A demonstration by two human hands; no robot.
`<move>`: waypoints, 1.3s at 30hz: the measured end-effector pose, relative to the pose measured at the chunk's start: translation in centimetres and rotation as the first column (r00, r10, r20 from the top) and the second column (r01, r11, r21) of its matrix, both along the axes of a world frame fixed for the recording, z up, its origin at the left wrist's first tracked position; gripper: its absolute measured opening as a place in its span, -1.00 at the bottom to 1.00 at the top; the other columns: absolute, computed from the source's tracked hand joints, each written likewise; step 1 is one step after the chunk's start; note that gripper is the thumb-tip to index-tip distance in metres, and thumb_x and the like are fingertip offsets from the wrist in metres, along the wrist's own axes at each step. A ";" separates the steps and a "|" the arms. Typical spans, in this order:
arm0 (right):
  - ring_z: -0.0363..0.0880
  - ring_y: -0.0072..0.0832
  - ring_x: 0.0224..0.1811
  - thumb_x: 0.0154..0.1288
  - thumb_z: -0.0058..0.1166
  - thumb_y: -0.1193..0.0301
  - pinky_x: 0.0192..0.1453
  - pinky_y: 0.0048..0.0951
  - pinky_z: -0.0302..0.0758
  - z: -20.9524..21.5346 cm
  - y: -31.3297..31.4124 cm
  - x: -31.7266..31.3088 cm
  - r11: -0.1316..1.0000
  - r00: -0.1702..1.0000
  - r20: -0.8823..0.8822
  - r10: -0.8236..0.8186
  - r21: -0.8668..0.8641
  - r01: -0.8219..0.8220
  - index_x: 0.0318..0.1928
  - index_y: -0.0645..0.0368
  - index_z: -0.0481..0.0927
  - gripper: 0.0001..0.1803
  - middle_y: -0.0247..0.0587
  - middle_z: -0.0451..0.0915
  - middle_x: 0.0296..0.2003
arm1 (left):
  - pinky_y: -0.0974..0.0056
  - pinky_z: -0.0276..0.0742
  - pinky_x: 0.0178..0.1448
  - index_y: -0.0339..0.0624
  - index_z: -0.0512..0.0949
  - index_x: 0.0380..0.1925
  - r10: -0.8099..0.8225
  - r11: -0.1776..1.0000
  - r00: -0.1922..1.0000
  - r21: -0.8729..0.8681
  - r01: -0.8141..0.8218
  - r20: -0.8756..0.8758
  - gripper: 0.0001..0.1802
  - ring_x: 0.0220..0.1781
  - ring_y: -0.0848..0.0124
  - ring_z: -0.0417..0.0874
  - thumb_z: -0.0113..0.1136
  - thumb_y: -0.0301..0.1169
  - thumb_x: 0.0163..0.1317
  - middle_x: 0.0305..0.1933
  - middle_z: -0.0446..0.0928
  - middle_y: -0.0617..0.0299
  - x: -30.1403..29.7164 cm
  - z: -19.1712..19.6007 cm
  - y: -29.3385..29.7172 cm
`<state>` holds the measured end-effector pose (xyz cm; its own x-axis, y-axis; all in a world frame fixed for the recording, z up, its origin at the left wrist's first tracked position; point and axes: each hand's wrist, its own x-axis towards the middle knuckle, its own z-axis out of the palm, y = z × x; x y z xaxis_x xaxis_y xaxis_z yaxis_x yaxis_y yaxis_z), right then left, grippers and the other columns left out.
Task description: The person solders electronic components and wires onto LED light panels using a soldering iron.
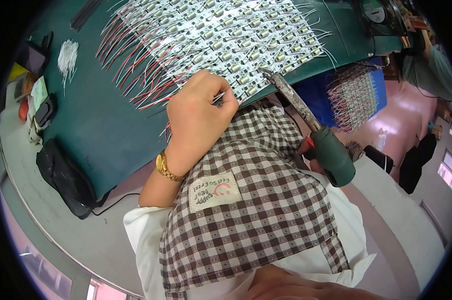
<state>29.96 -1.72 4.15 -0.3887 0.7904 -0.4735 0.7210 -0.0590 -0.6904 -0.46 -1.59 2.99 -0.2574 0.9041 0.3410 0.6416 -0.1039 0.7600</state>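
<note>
My left hand point(198, 112), with a gold watch point(162, 166) on its wrist, is closed in a pinch at the near edge of a panel of small circuit boards point(221, 30). What sits between its fingertips is too small to make out. My right hand point(311, 157), mostly hidden behind the tool's green handle, grips a soldering iron point(298, 102). The iron's stained metal shaft slants up to the left, its bent tip over the panel's near right boards. Rows of small metal cylinders cover the panel, and red and white wires point(131, 60) stick out along its left side.
A bundle of white wires point(67, 57) and dark strips point(86, 14) lie on the green table point(101, 115). Another wired panel point(355, 97) rests on a blue surface at the right. A black bag point(66, 172) sits at the table's left edge. A person point(428, 67) is at the far right.
</note>
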 end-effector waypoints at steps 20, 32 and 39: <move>0.53 -0.52 -0.60 0.21 0.06 0.48 -0.62 -0.48 0.40 -1.8 -2.2 0.4 0.758 0.759 -0.335 -0.559 -0.577 0.304 -0.23 0.29 0.62 -0.83 -0.20 0.63 -0.53 | 0.33 0.38 -0.47 -0.17 0.55 -0.51 -0.084 0.988 0.996 0.131 0.087 -0.026 -0.85 -0.50 0.39 0.44 0.33 -0.57 -0.11 -0.41 0.43 0.24 0.5 -0.5 -1.1; 0.62 -0.54 -0.50 -0.06 0.35 0.32 -0.42 -0.55 0.51 -3.7 -1.5 1.2 0.999 0.967 -0.253 -0.025 -0.032 0.018 -0.23 0.07 0.63 -0.68 -0.38 0.66 -0.49 | 0.18 0.26 -0.16 -0.09 0.55 -0.44 -0.045 0.981 0.980 -0.195 0.007 -0.194 -0.88 -0.25 0.26 0.46 0.31 -0.39 0.05 -0.36 0.45 0.25 -2.1 2.3 -0.8; 0.64 -0.30 -0.43 -0.14 0.37 0.27 -0.35 -0.40 0.54 -4.1 -2.2 1.0 0.975 0.995 -0.101 0.020 0.222 0.003 -0.22 0.04 0.63 -0.61 -0.28 0.65 -0.46 | 0.10 0.20 -0.13 -0.07 0.57 -0.56 -0.053 0.967 0.962 -0.254 -0.018 -0.266 -0.87 -0.21 0.22 0.45 0.31 -0.33 0.05 -0.38 0.46 0.25 -1.3 1.8 -0.8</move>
<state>30.95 -3.95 0.03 -0.4327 0.8678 -0.2443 0.6459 0.1094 -0.7555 -1.74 -2.40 4.83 -0.1712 0.9729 0.1555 0.8252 0.0554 0.5621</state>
